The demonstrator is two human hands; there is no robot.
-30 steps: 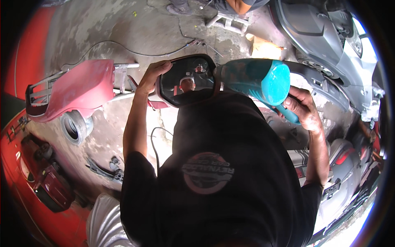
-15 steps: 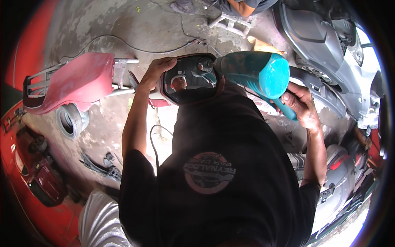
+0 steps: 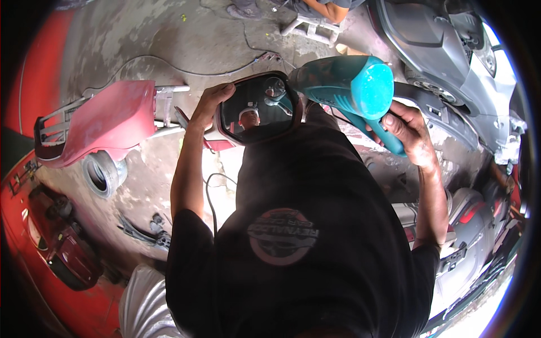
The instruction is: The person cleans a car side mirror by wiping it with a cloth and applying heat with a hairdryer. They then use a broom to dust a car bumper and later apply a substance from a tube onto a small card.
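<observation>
A car side mirror with a dark housing rim is in front of my body, its glass facing me. My left hand is closed around the mirror's left edge, with the thumb on top of the rim and the other fingers mostly hidden behind. My right hand grips the handle of a teal heat gun. Its nozzle end is close to the mirror's upper right edge and pointed toward the glass. The nozzle shows in the reflection. Whether it touches the rim, I cannot tell.
A red bumper part rests on a metal stand at left, with a tire below it. A cable crosses the concrete floor. A grey car stands at right. Someone sits on a stool at the far side.
The mirror has tilted slightly, its right side rising. The heat gun has shifted a little up and left with my right hand. Both hands keep their hold.
</observation>
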